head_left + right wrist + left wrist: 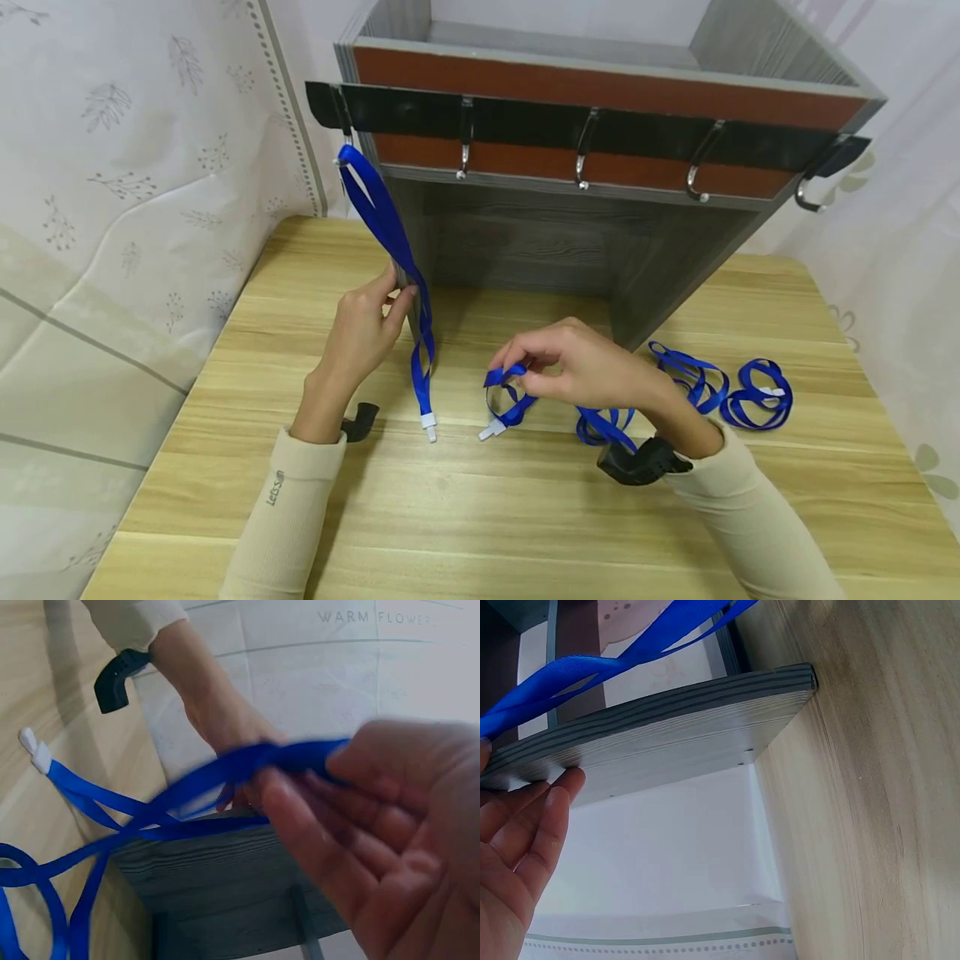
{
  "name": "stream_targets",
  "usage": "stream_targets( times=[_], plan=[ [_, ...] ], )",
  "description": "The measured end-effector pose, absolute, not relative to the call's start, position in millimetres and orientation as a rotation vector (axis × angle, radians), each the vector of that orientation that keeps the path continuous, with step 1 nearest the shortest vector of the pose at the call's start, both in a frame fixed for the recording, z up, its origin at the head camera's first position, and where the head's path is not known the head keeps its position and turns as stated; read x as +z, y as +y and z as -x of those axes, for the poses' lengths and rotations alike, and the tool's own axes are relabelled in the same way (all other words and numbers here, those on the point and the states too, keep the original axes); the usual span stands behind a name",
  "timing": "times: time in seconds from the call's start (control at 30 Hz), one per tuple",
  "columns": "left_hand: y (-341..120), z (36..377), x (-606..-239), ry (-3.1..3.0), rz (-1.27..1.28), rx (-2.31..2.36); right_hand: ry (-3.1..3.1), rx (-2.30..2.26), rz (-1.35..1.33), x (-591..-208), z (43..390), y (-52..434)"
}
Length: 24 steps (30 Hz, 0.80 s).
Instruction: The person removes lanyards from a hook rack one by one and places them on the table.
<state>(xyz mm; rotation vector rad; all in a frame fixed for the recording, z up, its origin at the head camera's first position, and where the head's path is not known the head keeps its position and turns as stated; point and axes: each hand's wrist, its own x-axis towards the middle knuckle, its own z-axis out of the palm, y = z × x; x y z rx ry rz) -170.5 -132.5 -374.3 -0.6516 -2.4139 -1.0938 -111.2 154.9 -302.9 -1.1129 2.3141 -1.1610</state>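
My left hand [363,321] grips the front edge of the grey wooden shelf's left side panel [667,739], with its fingers against the panel's outer face in the left wrist view. Beside it a blue lanyard [386,221] hangs from the leftmost hook, its white clip [429,427] dangling low. My right hand [592,362] pinches a second blue lanyard [225,769] between thumb and fingers. That one's loops bunch below the fingers in the head view, and its white clip [492,429] is close over the table.
A black hook rail [525,117] with several metal hooks runs across the shelf's brown front. More blue lanyards lie coiled on the wooden table [450,525]: one coil [757,396] at the far right, another [693,375] beside it, and one [600,425] partly behind my right wrist.
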Motion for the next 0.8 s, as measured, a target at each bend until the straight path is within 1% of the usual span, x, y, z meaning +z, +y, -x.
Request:
stream_targets(
  times=[0.27, 0.47, 0.6, 0.8],
  plan=[
    [-132, 171, -373, -2.413, 0.652, -1.09, 2.05, -1.154, 1.179, -320, 112, 165],
    [-132, 171, -373, -2.42, 0.649, -1.088, 1.935, -1.119, 1.113, -341, 121, 176],
    [-132, 171, -373, -2.423, 0.65, -1.087, 2.013, -1.054, 1.056, -350, 127, 180],
    [-133, 170, -374, -2.419, 0.653, -1.091, 2.367, -0.781, 1.122, -359, 134, 179]
  ],
)
